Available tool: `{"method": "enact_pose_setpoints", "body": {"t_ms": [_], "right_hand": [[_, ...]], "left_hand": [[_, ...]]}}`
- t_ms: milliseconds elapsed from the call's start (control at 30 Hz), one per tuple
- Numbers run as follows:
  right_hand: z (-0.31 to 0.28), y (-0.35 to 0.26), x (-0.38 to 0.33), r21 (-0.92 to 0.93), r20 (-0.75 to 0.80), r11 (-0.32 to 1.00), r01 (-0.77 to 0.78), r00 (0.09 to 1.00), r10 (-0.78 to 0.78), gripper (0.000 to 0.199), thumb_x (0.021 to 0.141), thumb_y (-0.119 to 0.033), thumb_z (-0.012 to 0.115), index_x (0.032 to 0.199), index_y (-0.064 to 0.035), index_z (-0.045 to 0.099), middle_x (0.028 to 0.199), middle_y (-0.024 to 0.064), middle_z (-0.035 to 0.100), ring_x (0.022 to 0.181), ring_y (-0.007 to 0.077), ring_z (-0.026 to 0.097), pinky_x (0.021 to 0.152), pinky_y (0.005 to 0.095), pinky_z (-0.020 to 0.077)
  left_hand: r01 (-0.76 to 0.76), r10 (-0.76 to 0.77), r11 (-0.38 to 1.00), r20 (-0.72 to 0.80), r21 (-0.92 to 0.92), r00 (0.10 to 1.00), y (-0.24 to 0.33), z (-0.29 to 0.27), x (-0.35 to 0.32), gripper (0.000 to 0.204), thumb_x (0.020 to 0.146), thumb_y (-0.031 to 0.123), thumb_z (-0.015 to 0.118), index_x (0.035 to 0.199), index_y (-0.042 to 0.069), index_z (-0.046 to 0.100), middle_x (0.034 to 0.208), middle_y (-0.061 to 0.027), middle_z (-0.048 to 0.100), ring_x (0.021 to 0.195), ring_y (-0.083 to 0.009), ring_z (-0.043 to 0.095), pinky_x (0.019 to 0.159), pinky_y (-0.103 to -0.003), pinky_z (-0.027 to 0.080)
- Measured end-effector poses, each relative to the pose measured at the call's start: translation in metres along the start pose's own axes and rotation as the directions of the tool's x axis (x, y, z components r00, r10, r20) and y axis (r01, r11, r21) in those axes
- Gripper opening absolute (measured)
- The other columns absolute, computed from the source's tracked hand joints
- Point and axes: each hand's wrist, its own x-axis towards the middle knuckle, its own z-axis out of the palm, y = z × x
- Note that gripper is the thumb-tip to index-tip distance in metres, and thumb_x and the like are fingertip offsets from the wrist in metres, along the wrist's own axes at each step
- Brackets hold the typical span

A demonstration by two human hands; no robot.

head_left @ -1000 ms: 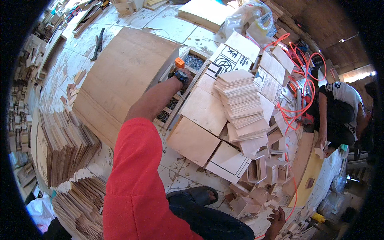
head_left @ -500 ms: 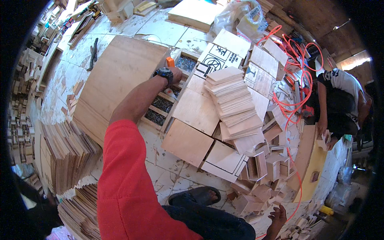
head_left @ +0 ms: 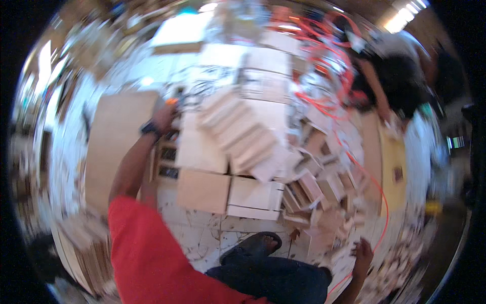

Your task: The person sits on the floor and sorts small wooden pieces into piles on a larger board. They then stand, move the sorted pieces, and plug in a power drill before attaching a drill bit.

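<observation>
My left hand point(head_left: 163, 119), with a dark watch on its wrist, is closed round an orange object point(head_left: 172, 101). Motion blur hides the kind of object. The hand is over the upper part of a wooden box with compartments point(head_left: 168, 161), which hold dark contents. A large plywood panel point(head_left: 119, 137) lies just left of it. Out to the lower right, my right hand point(head_left: 362, 256) is empty with its fingers apart, near the heap of small wooden pieces point(head_left: 324, 200).
A fanned stack of thin boards point(head_left: 238, 129) lies on flat plywood panels point(head_left: 202, 191). More boards stand stacked point(head_left: 86, 243) at lower left. An orange hose point(head_left: 354, 162) snakes down the right side, near a crouching person point(head_left: 400, 71).
The view has swung, so most things sit lower or further left and look blurred. My left hand remains at the compartment box with the orange object. My right hand stays low and empty.
</observation>
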Motion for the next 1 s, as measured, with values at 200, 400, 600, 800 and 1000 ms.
{"method": "enact_pose_setpoints", "body": {"t_ms": [200, 400, 600, 800, 1000], "right_hand": [[-0.041, 0.014, -0.034, -0.011, -0.160, 0.999, -0.045, 0.986, 0.043, 0.034, 0.086, -0.022, 0.064, 0.111, 0.0009, 0.060, 0.083, 0.0079, 0.064, 0.073, 0.0131, 0.058, 0.068, 0.0288, 0.0484], [-0.092, 0.036, -0.087, -0.124, -0.197, 0.984, 0.129, 0.968, -0.152, 0.033, 0.087, -0.026, 0.063, 0.111, -0.0033, 0.060, 0.081, 0.0099, 0.064, 0.072, 0.0191, 0.061, 0.068, 0.0313, 0.0495], [-0.144, 0.073, -0.135, -0.098, -0.204, 0.973, 0.210, 0.952, -0.227, 0.038, 0.087, -0.034, 0.060, 0.110, -0.0044, 0.060, 0.089, 0.0154, 0.067, 0.078, 0.0295, 0.066, 0.071, 0.0399, 0.0510], [-0.152, 0.120, -0.178, 0.135, -0.257, 0.930, 0.342, 0.919, -0.300, 0.037, 0.088, -0.027, 0.061, 0.113, 0.0005, 0.058, 0.090, 0.0146, 0.067, 0.081, 0.0234, 0.066, 0.073, 0.0347, 0.0520], [-0.173, 0.172, -0.267, 0.287, -0.519, 0.842, 0.457, 0.813, -0.265, 0.042, 0.087, -0.029, 0.063, 0.115, 0.0016, 0.057, 0.091, 0.0132, 0.068, 0.078, 0.0211, 0.066, 0.069, 0.0334, 0.0509]], "left_hand": [[-0.257, 0.221, 0.966, -0.436, -0.025, 0.873, 0.013, -0.071, -0.021, 0.037, 0.091, 0.025, 0.047, 0.116, -0.001, 0.054, 0.102, -0.0104, 0.058, 0.091, -0.0235, 0.055, 0.083, -0.035, 0.044], [-0.446, 0.039, 0.515, -0.499, -0.732, 0.865, 0.137, -0.124, 0.042, 0.042, 0.095, 0.033, 0.048, 0.123, 0.002, 0.046, 0.107, -0.0132, 0.058, 0.080, -0.0228, 0.063, 0.062, -0.030, 0.052], [-0.455, 0.542, 0.503, -0.142, -0.735, 0.828, 0.430, -0.084, 0.071, 0.046, 0.094, 0.037, 0.044, 0.128, 0.005, 0.044, 0.112, -0.0124, 0.057, 0.085, -0.0209, 0.062, 0.059, -0.030, 0.051], [-0.592, 0.893, 0.409, 0.173, -0.694, 0.415, 0.674, 0.016, -0.132, 0.030, 0.092, 0.019, 0.056, 0.114, -0.001, 0.051, 0.096, -0.0112, 0.060, 0.071, -0.0183, 0.063, 0.056, -0.025, 0.051], [-0.462, 0.821, 0.478, 0.567, -0.747, -0.066, 0.812, 0.107, -0.375, 0.023, 0.091, 0.016, 0.056, 0.108, 0.000, 0.055, 0.084, -0.0080, 0.063, 0.068, -0.0140, 0.061, 0.055, -0.022, 0.047]]}}
